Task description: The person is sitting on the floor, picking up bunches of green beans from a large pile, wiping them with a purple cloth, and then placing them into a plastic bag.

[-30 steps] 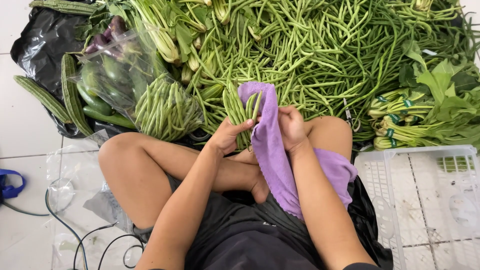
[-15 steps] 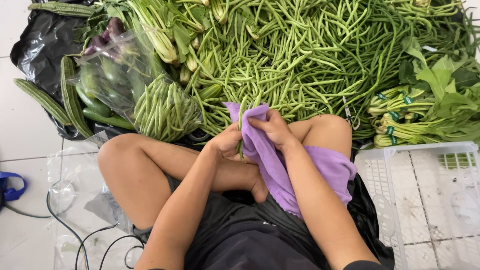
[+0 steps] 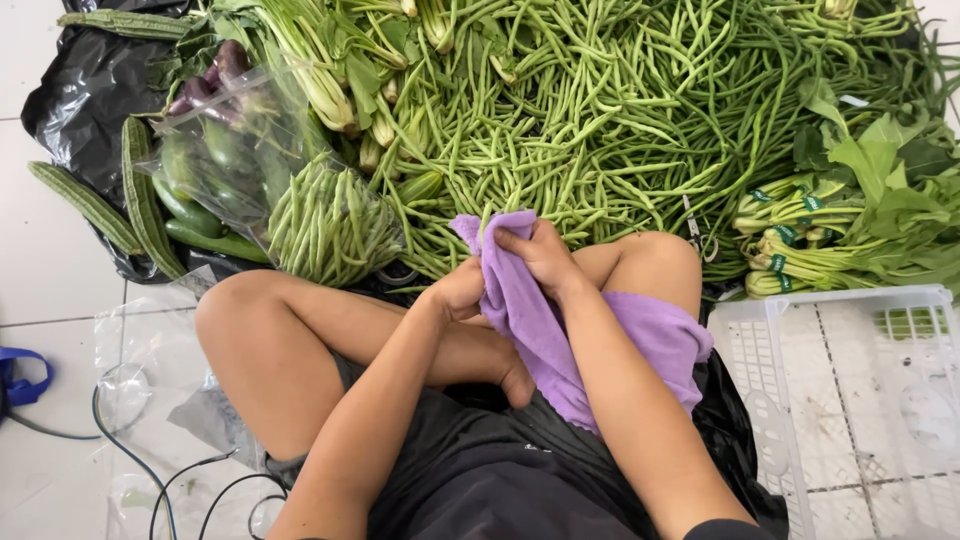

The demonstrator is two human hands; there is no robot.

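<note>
Just beyond the fingers [image 3: 520, 243] a wide heap of long green beans [image 3: 600, 120] covers the ground, lying on black plastic sheeting [image 3: 80, 90] that shows at the far left, where ridged gourds [image 3: 140, 195] and a clear bag of vegetables [image 3: 250, 170] rest. To the right of the fingers sit tied bundles of leafy greens [image 3: 860, 200], and nearer, a white plastic crate [image 3: 850, 400]. Left of the fingers and lower, the floor is pale tile [image 3: 40, 280] under even, soft light, with clear plastic bags [image 3: 140, 400], thin dark cables [image 3: 190, 480] and a blue strap [image 3: 20, 375].

Beans [image 3: 600, 130] lie ahead of the knees, bag [image 3: 270, 190] left, crate [image 3: 850, 400] seemingly right.
</note>
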